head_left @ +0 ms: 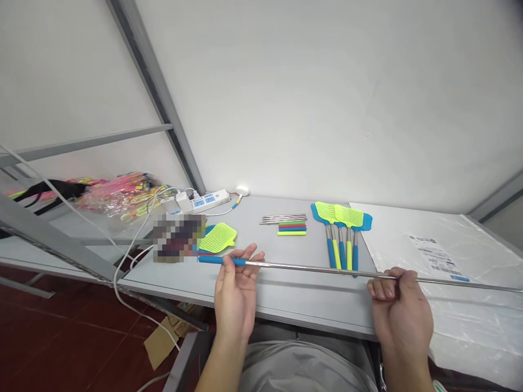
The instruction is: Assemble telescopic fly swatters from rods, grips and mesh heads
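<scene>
My left hand (237,288) holds the blue handle of a long telescopic metal rod (302,267), thumb on top and fingers partly spread beneath. My right hand (402,305) is closed around the thin silver part further along, and the rod runs on past it to the right edge of the view. Behind the rod lie several assembled fly swatters (343,234) with yellow or blue heads. Left of them are short silver rods (284,219) and coloured handle sleeves (292,228). Near my left hand, a loose yellow swatter head (217,238) overlaps blue and red pieces.
A power strip (210,201) with plugs and white cables stands at the back left. Bagged colourful items (122,196) lie on the left shelf. A white plastic package (408,228) with a label covers the right side. Cardboard (161,343) sits on the floor.
</scene>
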A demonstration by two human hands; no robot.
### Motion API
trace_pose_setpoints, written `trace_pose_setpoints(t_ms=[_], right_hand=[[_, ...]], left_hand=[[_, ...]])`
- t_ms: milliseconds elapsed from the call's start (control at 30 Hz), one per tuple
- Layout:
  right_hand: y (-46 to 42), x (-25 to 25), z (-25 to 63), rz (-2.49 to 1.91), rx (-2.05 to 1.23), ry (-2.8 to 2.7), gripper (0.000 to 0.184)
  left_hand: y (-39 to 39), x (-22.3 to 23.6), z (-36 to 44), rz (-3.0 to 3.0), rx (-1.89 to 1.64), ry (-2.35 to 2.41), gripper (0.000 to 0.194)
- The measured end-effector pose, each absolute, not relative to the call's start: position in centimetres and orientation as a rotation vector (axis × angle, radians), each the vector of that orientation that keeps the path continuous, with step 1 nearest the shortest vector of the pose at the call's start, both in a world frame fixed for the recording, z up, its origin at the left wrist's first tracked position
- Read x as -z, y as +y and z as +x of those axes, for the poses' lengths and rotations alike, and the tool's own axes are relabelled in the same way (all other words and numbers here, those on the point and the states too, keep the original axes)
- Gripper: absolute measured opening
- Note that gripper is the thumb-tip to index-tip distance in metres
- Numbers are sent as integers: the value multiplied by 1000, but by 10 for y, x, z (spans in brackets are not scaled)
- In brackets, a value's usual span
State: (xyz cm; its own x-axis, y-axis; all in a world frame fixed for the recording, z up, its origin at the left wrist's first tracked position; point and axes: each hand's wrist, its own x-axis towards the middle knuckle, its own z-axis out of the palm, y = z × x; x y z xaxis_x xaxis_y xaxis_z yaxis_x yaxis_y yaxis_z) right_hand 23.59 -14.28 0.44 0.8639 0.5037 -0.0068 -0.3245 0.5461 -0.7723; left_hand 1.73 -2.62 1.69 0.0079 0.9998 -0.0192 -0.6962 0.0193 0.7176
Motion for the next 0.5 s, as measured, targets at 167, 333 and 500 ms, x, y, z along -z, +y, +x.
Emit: trace_pose_setpoints(t_ms=[167, 333, 500], right_hand=[[-138, 0, 226, -788, -574, -221, 23], [-128, 12, 188, -768, -791, -283, 22], [-123, 20, 180, -785, -892, -322, 23]], left_hand=[[-34, -15, 26, 570, -1522, 625, 26], [-62, -7, 49, 673, -1356, 530, 26], [-72, -5, 52, 782, -1269, 488, 25]])
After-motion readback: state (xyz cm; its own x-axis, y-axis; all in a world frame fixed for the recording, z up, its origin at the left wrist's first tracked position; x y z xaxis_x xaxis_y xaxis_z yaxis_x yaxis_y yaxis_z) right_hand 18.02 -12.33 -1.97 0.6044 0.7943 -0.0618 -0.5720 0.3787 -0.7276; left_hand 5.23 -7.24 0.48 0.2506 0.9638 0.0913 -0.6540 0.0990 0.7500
